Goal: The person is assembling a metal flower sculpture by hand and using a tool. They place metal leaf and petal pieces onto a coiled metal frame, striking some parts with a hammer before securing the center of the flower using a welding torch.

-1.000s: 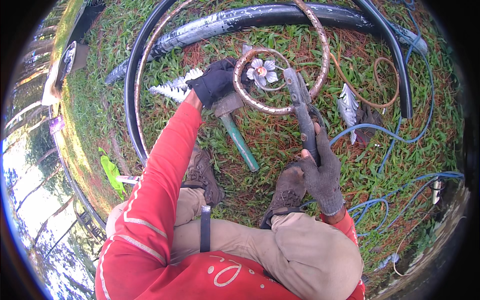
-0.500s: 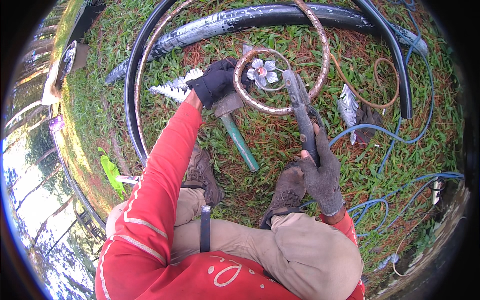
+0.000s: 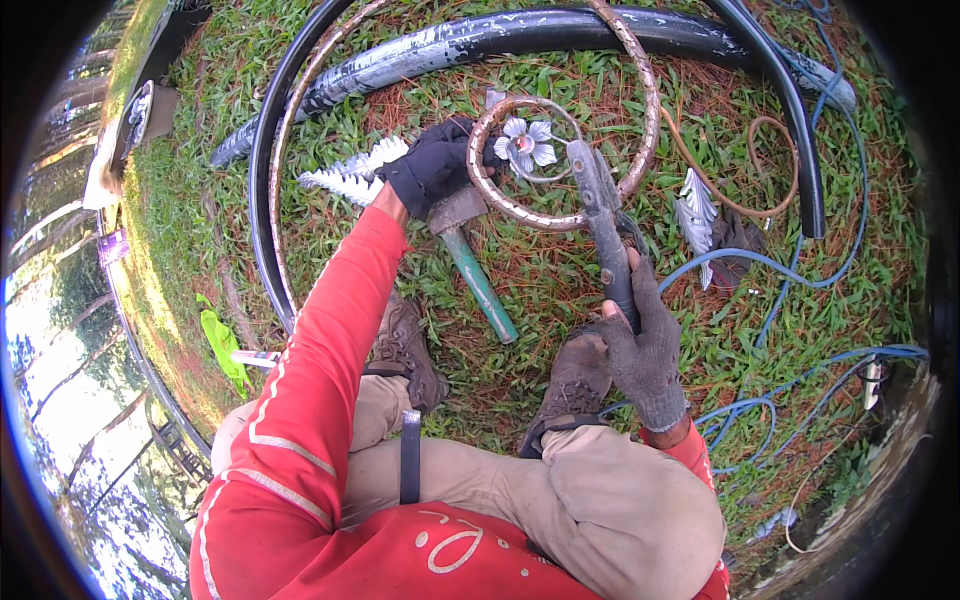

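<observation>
Head camera view: a coppery metal scroll [image 3: 540, 222] with a ribbed surface lies curled on the grass [image 3: 545, 275] ahead of a crouching worker, its ring looping around a silvery metal flower [image 3: 524, 145]. At the ring's left side, the left hand [image 3: 435, 165], in a black glove, has its grip closed on the metal, though the fingertips are partly hidden. Across the ring's right side reaches the head of a dark clamp-like tool [image 3: 603, 220]; whether it touches the scroll cannot be told from this angle. The right hand [image 3: 645, 350], in a grey knitted glove with bare fingertips, has its grip wrapped around the tool's black handle. Just below the left hand rests a hammer [image 3: 478, 280] with a green handle. Silvery leaf shapes lie on either side, a serrated pair [image 3: 350, 175] at left and another leaf [image 3: 695, 215] at right, near a thin brown coil [image 3: 775, 210] and a blue cable [image 3: 740, 250]. Beyond, a thick dark pipe [image 3: 450, 45] with worn patches spans the ground, while muddy boots [image 3: 410, 355] and a red sleeve [image 3: 330, 300] fill the foreground.
</observation>
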Demonstrator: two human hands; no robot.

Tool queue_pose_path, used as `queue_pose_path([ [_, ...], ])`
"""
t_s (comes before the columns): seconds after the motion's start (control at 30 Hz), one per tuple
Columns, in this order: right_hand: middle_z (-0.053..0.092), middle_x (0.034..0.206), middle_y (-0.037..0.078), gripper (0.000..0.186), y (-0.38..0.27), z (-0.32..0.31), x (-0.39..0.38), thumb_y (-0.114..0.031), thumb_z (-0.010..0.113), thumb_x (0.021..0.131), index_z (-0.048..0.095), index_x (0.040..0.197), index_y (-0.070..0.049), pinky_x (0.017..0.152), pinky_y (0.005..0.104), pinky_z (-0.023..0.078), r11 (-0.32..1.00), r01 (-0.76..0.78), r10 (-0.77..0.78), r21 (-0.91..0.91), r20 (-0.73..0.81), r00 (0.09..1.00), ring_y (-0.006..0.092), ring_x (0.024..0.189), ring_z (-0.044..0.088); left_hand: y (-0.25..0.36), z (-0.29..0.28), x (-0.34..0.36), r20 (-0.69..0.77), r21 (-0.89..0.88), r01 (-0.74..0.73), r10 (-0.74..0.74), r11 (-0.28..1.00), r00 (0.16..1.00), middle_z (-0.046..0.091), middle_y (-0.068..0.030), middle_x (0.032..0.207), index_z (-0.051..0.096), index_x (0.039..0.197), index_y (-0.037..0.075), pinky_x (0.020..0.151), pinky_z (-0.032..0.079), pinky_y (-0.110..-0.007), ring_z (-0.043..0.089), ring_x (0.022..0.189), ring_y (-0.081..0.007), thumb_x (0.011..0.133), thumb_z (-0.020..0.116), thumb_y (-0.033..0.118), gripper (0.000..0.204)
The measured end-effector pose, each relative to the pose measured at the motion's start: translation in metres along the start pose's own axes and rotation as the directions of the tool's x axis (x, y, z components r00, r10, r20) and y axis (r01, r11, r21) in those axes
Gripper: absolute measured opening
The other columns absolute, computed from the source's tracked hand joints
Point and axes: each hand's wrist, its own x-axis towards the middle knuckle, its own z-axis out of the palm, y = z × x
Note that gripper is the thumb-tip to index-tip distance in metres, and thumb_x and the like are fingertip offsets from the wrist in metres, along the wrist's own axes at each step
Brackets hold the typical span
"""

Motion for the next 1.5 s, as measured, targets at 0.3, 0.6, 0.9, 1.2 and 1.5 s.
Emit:
queue_pose_path([
  [0.3,0.075,0.146,0.028,0.07,-0.005,0.0,-0.001,-0.01,0.072,0.107,0.047,0.171,0.007,0.11,0.0408,0.059,1.0,0.006,-0.006,-0.003,0.003,1.0,0.0297,0.129,0.078,0.0,0.0,-0.001,0.006,0.011,-0.014,0.014,1.0,1.0,0.077,-0.0088,0.118,0.07,0.135,0.002,0.099,0.072,-0.042,0.079,0.106,-0.0216,0.097,0.081,-0.003,0.04],
  [0.6,0.078,0.14,0.025,0.07,-0.003,-0.001,-0.002,-0.012,0.072,0.108,0.049,0.171,0.006,0.107,0.04,0.06,1.0,-0.022,0.021,0.012,0.01,1.0,0.028,0.123,0.08,-0.002,0.004,-0.003,-0.048,-0.037,0.013,-0.014,0.999,0.999,0.077,-0.0088,0.117,0.07,0.136,0.003,0.097,0.073,-0.04,0.08,0.102,-0.0224,0.101,0.08,0.003,0.036],
  [0.9,0.077,0.141,0.026,0.069,-0.002,-0.001,-0.001,-0.012,0.071,0.108,0.048,0.17,0.007,0.107,0.0399,0.06,1.0,0.003,-0.003,0.009,0.012,1.0,0.0286,0.123,0.08,-0.004,0.001,-0.002,-0.016,-0.035,0.009,-0.01,0.999,1.0,0.078,-0.0103,0.112,0.072,0.127,0.003,0.095,0.073,-0.041,0.081,0.099,-0.0239,0.099,0.08,-0.001,0.03],
  [1.2,0.075,0.146,0.028,0.069,0.001,0.001,-0.001,-0.013,0.071,0.109,0.048,0.17,0.009,0.11,0.0411,0.059,0.995,0.094,-0.095,-0.032,-0.027,0.995,0.0307,0.128,0.078,-0.004,-0.002,-0.001,-0.041,-0.04,0.005,-0.006,0.999,0.999,0.08,-0.0106,0.111,0.075,0.126,0.001,0.094,0.073,-0.04,0.082,0.098,-0.0238,0.099,0.08,0.001,0.027],
  [1.5,0.077,0.141,0.027,0.068,-0.006,-0.001,-0.004,-0.013,0.073,0.108,0.05,0.169,0.007,0.107,0.0409,0.06,0.997,0.067,-0.067,-0.025,-0.025,0.997,0.0315,0.124,0.08,-0.007,0.009,-0.003,-0.06,0.209,-0.109,0.124,0.972,0.99,0.081,-0.0083,0.112,0.075,0.133,-0.001,0.092,0.071,-0.036,0.08,0.095,-0.0178,0.097,0.084,0.004,0.037],
])
